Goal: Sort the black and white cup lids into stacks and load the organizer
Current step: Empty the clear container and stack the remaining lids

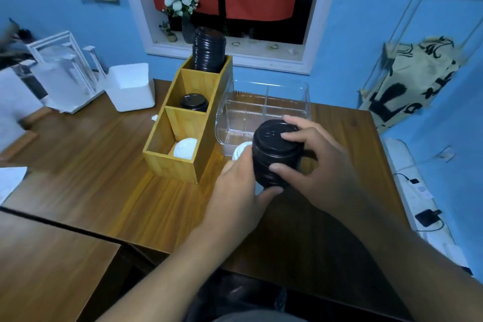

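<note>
Our left hand (235, 191) and right hand (316, 162) both curl round a stack of black lids (274, 157) over the wooden table (104, 165), with the right fingers across its top. Just behind it a white lid (241, 150) peeks out beside the clear tray (264, 110). To the left, the wooden organizer (180, 167) holds white lids (185, 148) in its near compartment, a short black stack (194, 102) in the middle and a tall black stack (209, 49) at the far end.
</note>
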